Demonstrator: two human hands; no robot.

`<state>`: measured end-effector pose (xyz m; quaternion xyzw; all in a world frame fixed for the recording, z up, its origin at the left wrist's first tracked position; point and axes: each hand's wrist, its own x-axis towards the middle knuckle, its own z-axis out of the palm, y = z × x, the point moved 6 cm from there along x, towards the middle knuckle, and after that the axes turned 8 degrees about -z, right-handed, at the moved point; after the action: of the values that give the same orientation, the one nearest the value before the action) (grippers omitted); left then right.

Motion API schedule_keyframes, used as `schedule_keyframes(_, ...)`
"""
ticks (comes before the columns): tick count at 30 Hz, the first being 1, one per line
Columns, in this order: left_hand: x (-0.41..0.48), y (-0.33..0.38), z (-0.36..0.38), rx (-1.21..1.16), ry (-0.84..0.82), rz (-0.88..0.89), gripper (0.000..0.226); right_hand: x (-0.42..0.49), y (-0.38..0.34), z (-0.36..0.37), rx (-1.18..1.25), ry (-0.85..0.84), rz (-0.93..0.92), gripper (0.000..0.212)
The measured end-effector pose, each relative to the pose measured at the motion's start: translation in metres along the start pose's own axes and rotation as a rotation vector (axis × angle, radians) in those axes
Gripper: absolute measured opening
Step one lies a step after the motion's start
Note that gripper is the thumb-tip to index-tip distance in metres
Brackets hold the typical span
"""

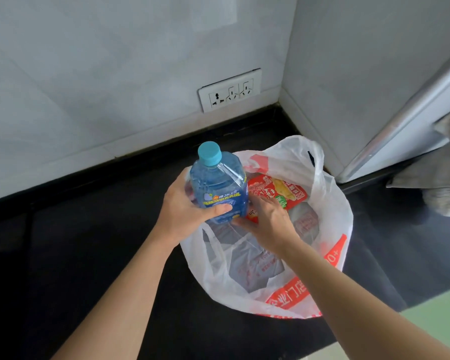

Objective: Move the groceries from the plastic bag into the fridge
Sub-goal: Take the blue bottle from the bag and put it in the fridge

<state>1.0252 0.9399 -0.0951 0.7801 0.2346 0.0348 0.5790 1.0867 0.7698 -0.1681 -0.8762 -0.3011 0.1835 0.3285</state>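
A white plastic bag (pixel 330 219) with red print lies open on the black counter (pixel 89 242). My left hand (pixel 185 206) grips a blue drink bottle (pixel 218 188) with a teal cap, held upright over the bag's left edge. My right hand (pixel 268 219) rests inside the bag, against the bottle's lower right side and on a red snack packet (pixel 278 189); whether it grips either I cannot tell. Flat whitish packets (pixel 255 263) show through the bag's thin front wall.
A silver-grey fridge side (pixel 411 120) rises at the right behind the bag. A grey cloth (pixel 442 183) hangs beside it. White tiled walls meet in a corner behind, with a socket panel (pixel 230 90) low on the left wall. A pale green floor (pixel 439 315) shows at bottom right.
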Motion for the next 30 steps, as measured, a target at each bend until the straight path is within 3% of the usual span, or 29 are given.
schedule_keyframes(7, -0.036, 0.064, -0.002, -0.04, -0.023, 0.069, 0.066, -0.042, -0.028, -0.049, 0.229, 0.057, -0.097, 0.027)
schedule_keyframes(15, -0.104, 0.128, -0.007, -0.119, 0.044, 0.123, 0.062, -0.101, -0.07, -0.095, 0.319, 0.108, -0.198, 0.058)
schedule_keyframes(24, -0.155, 0.171, -0.02, -0.219, 0.108, 0.196, 0.049, -0.137, -0.101, -0.125, 0.453, 0.195, -0.302, 0.057)
schedule_keyframes(30, -0.184, 0.176, -0.034, -0.201, 0.182, 0.189, 0.054, -0.146, -0.12, -0.122, 0.47, 0.172, -0.392, 0.052)
